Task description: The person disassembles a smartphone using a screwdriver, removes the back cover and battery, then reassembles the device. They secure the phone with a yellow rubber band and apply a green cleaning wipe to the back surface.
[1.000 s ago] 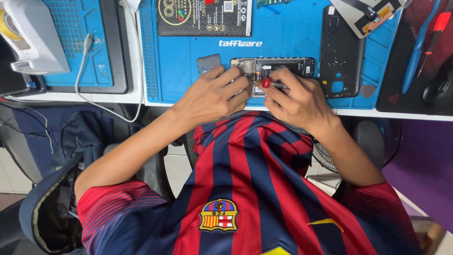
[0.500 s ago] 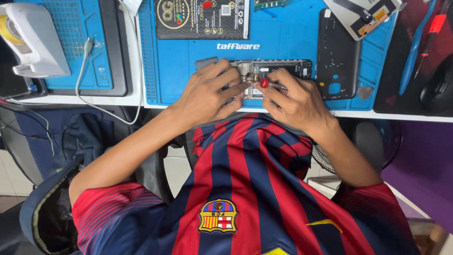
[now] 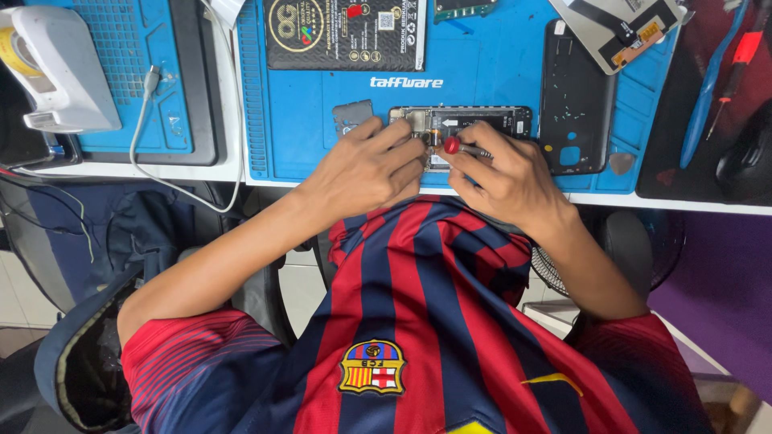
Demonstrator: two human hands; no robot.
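Repair mat [image 3: 305, 120]: blue, under everything.
Opened phone [image 3: 474, 122]: flat on the mat's near edge; likely light, rigid, fragile inside, so best steadied by its frame.
Left hand [image 3: 366, 169]: fingers curled together, pressing the phone's left end.
Right hand [image 3: 503, 177]: fingertips pinching a red-capped screwdriver [image 3: 460, 148].

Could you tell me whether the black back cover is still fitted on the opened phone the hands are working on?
No, the black back cover lies apart on the blue mat, right of the opened phone.
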